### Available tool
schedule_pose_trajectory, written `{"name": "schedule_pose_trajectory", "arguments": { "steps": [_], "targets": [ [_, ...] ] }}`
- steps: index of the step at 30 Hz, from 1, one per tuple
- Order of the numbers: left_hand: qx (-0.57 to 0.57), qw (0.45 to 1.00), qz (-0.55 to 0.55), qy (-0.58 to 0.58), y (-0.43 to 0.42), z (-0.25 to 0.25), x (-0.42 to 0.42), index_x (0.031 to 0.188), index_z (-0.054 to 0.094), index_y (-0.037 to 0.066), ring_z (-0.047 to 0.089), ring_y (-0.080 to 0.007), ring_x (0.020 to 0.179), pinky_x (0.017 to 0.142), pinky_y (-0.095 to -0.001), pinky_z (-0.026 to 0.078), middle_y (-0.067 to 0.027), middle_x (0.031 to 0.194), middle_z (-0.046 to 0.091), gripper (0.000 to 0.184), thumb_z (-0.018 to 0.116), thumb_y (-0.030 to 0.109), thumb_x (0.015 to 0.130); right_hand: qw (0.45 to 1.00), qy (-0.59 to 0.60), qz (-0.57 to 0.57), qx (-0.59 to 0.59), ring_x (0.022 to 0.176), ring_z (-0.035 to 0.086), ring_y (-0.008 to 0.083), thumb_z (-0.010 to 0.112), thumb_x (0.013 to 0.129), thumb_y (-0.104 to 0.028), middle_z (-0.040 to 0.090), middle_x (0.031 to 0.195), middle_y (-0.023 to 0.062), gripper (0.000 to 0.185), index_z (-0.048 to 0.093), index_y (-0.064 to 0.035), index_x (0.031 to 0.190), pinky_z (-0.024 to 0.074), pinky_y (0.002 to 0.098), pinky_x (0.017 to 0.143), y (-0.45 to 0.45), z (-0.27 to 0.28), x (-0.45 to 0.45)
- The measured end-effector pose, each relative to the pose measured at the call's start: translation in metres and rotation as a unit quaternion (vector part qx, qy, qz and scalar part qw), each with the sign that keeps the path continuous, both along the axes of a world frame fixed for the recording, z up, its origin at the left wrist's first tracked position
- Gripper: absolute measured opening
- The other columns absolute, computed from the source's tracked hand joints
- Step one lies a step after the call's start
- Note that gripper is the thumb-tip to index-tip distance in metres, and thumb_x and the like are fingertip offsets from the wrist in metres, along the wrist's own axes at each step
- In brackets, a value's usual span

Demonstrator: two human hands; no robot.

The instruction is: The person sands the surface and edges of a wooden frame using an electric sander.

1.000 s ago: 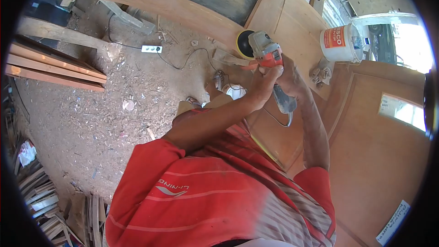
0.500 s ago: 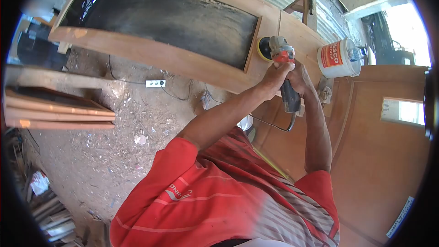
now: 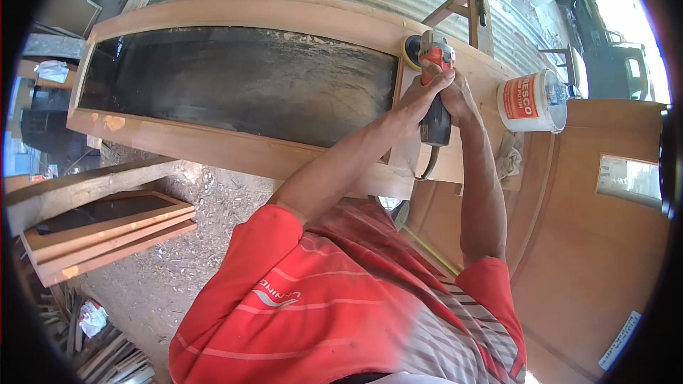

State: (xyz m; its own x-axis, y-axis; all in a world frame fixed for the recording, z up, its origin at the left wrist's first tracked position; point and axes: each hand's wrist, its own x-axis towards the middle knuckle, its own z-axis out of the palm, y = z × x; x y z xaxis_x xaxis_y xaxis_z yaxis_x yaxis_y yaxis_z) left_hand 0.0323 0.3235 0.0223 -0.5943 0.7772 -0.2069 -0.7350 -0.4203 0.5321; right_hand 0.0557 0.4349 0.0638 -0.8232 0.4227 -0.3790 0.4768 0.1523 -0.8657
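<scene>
Both hands are wrapped round an angle grinder [image 3: 435, 122] with a dark body, a red band and a grey head. My left hand [image 3: 425, 94] grips it near the red band, from the left. Pressed close beside it, my right hand [image 3: 459, 94] closes on the other side. The grinder's round, yellow-edged pad [image 3: 411, 52] is at the wooden door frame, by the far right corner of the dark panel [image 3: 242, 85]. Whether the pad touches the wood cannot be made out. Pale dust streaks the panel. The door [image 3: 199, 148] lies flat, and the grinder's cord hangs toward me.
A white bucket with a red label [image 3: 518, 99] stands to the right, a crumpled rag [image 3: 509, 160] near it. A wooden trestle [image 3: 475, 11] rises behind. Stacked framed panels [image 3: 114, 231] lie at left, and a brown door [image 3: 583, 242] fills the right side.
The grinder, held in both hands, has moved across the frame toward the door's far edge. My view has shifted, showing more of the door's far side and the left trestle.
</scene>
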Motion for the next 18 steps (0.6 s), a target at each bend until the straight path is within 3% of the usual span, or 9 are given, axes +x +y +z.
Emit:
{"name": "schedule_pose_trajectory", "arguments": {
  "steps": [5, 9, 14, 16, 17, 18],
  "targets": [
    [-0.001, 1.000, -0.017, -0.014, -0.010, -0.008, 0.002, 0.145, 0.045, 0.007, 0.066, -0.0181, 0.109, 0.090, -0.0387, 0.057, -0.0068, 0.124, 0.062, 0.068, 0.069, 0.048, 0.096, 0.998, 0.017, -0.021, 0.059, 0.085, 0.068, 0.0173, 0.072, 0.092, -0.051, 0.072, 0.097, 0.0111, 0.055, 0.069, -0.0006, 0.115, 0.0552, 0.0370, 0.072, -0.021, 0.000, 0.006],
    [0.007, 0.993, -0.119, -0.003, -0.008, -0.018, -0.037, 0.139, 0.050, 0.009, 0.065, -0.0192, 0.110, 0.090, -0.0408, 0.057, -0.0085, 0.120, 0.062, 0.061, 0.063, 0.051, 0.097, 0.995, -0.019, -0.089, 0.041, 0.087, 0.068, 0.0185, 0.073, 0.090, -0.053, 0.072, 0.098, 0.0110, 0.059, 0.069, -0.0008, 0.118, 0.0553, 0.0371, 0.075, -0.030, 0.004, -0.016],
    [-0.018, 0.998, -0.054, 0.003, -0.040, -0.011, -0.080, 0.139, 0.051, 0.010, 0.066, -0.0191, 0.108, 0.088, -0.0400, 0.057, -0.0082, 0.118, 0.063, 0.063, 0.062, 0.054, 0.095, 0.995, 0.027, -0.069, 0.063, 0.089, 0.068, 0.0201, 0.071, 0.093, -0.046, 0.072, 0.100, 0.0115, 0.055, 0.068, 0.0011, 0.121, 0.0555, 0.0376, 0.077, -0.060, -0.001, -0.070],
    [-0.021, 0.999, -0.044, 0.014, -0.066, -0.016, -0.099, 0.140, 0.051, 0.009, 0.066, -0.0199, 0.109, 0.088, -0.0404, 0.057, -0.0088, 0.119, 0.062, 0.065, 0.062, 0.054, 0.094, 0.997, 0.033, -0.034, 0.060, 0.089, 0.070, 0.0202, 0.070, 0.095, -0.043, 0.073, 0.099, 0.0129, 0.047, 0.071, -0.0017, 0.117, 0.0553, 0.0386, 0.076, -0.076, -0.015, -0.093],
    [-0.019, 0.999, -0.026, 0.013, -0.081, -0.016, -0.105, 0.141, 0.050, 0.009, 0.066, -0.0203, 0.111, 0.090, -0.0405, 0.057, -0.0090, 0.119, 0.062, 0.067, 0.062, 0.055, 0.094, 0.996, -0.005, -0.027, 0.087, 0.085, 0.070, 0.0202, 0.069, 0.095, -0.044, 0.073, 0.095, 0.0128, 0.046, 0.072, -0.0020, 0.113, 0.0550, 0.0392, 0.074, -0.106, 0.012, -0.101],
    [-0.016, 1.000, -0.008, 0.013, -0.095, -0.012, -0.113, 0.142, 0.050, 0.009, 0.066, -0.0207, 0.112, 0.091, -0.0407, 0.057, -0.0093, 0.119, 0.062, 0.069, 0.062, 0.056, 0.094, 0.996, 0.029, 0.004, 0.089, 0.083, 0.072, 0.0244, 0.069, 0.096, -0.044, 0.074, 0.092, 0.0168, 0.047, 0.073, 0.0008, 0.108, 0.0551, 0.0407, 0.071, -0.115, 0.006, -0.110]
  ]
}}
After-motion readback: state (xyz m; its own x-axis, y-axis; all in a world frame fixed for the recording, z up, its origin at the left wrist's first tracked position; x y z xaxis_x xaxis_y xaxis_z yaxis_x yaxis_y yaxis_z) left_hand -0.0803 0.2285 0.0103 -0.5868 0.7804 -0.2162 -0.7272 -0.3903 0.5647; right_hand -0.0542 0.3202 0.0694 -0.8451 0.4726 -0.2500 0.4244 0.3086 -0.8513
